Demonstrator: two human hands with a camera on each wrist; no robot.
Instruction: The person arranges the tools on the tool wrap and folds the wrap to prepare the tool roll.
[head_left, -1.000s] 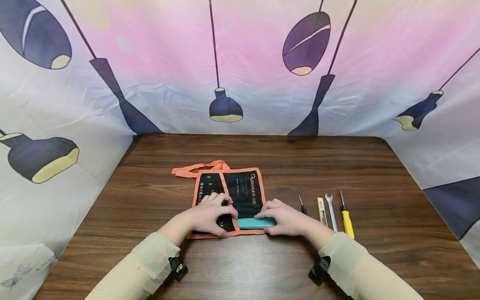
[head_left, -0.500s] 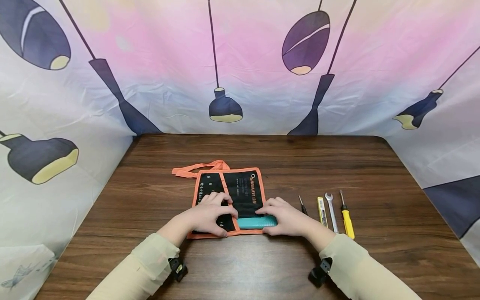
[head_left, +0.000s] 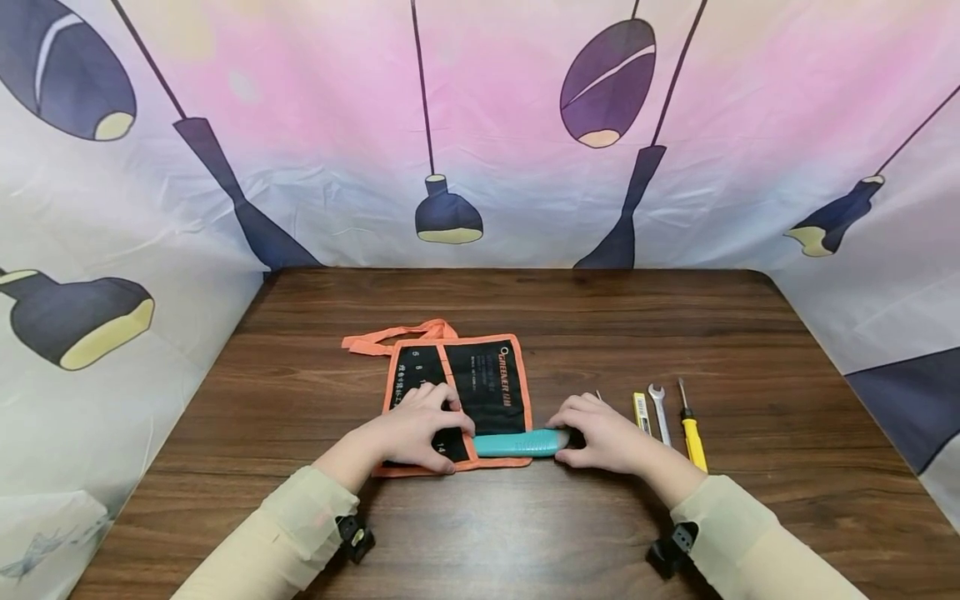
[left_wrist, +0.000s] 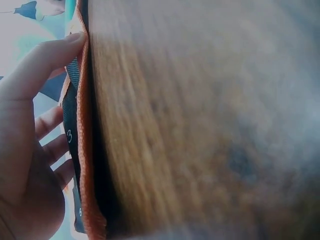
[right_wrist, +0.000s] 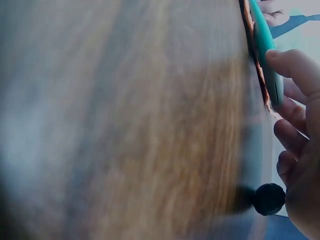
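The fingers of the right hand (head_left: 603,435) pinch the three o'clock end of a teal handle (head_left: 513,445), which lies across the pouch (head_left: 487,383) at four o'clock and overhangs its edge. The left hand (head_left: 416,429) has its fingers bent and spread on the cloth at about eight o'clock; if they lifted, the pouch could drag along with the handle. A round black knob (right_wrist: 270,199) sits just beside the right palm, so a careless knuckle might knock it. The forearms angle away toward seven and five o'clock.
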